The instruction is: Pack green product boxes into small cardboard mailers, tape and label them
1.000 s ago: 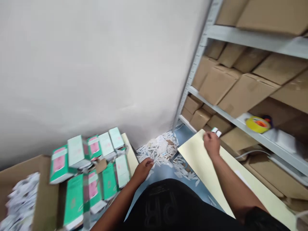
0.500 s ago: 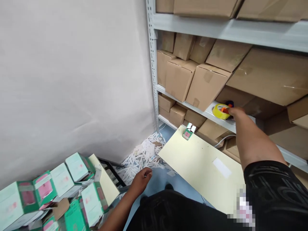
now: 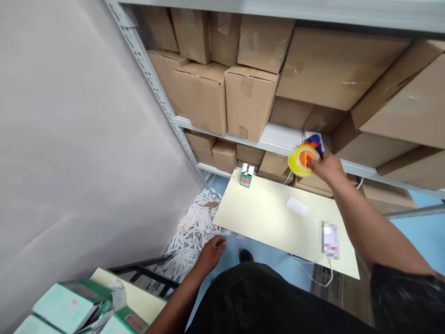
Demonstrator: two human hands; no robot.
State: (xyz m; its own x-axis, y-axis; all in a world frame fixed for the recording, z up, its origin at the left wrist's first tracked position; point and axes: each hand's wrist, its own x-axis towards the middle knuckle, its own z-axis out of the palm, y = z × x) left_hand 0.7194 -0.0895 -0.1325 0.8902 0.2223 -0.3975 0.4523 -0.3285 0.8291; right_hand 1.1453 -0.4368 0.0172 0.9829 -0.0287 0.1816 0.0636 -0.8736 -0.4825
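My right hand (image 3: 328, 168) grips a yellow tape roll on an orange and blue dispenser (image 3: 304, 158), held in the air just in front of the grey shelf (image 3: 278, 139). Below it lies a pale yellow tabletop (image 3: 271, 218) with a small green and pink box (image 3: 246, 176) at its far corner and a white slip (image 3: 296, 205). My left hand (image 3: 212, 250) hangs low over the blue floor beside the pile of white paper strips (image 3: 189, 229), fingers curled loosely, and nothing shows in them.
Brown cardboard cartons (image 3: 248, 99) fill the metal shelves ahead. A white wall (image 3: 69, 139) runs along the left. Green and white boxes (image 3: 69, 308) lie on a second table at the bottom left. A white cable (image 3: 309, 273) trails under the tabletop.
My right hand put the small green box on the tabletop, reached to the shelf and lifted the tape dispenser off it. The view swung right; my left hand stayed low.
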